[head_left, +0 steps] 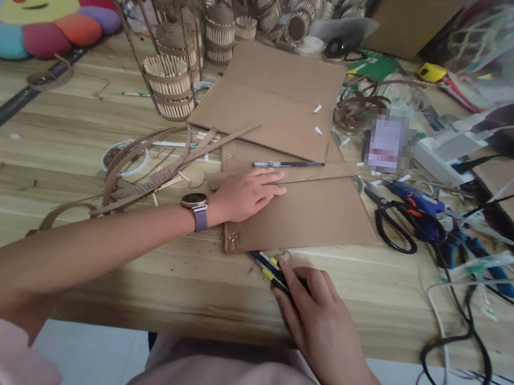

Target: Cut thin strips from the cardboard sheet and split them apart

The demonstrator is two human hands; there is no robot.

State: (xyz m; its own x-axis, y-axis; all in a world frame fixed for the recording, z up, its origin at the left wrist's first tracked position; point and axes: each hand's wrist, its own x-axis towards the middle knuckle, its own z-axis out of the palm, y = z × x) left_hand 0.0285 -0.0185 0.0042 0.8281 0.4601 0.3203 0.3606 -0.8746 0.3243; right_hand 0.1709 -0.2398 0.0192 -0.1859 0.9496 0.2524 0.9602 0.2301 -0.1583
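My left hand (250, 195), with a watch (195, 201) on its wrist, lies flat with fingers stretched out on a sheet of cardboard (310, 213). Beneath its fingers runs a narrow cardboard strip (323, 174). Just beyond the fingertips is a pen (287, 164). My right hand (318, 309) is closed around a black and yellow utility knife (271, 269) near the front of the table. The knife's tip points at the sheet's near edge; whether it touches the cardboard I cannot tell. A second cardboard piece (271, 102) overlaps the sheet's far side.
Curled cardboard strips (149, 169) and a tape roll (125, 159) lie left. At right are scissors (396, 222), a blue glue gun (417, 197), a power strip (449, 151) and loose cables (466, 337). Small stick-built baskets (169, 85) and a flower cushion (42, 4) stand behind.
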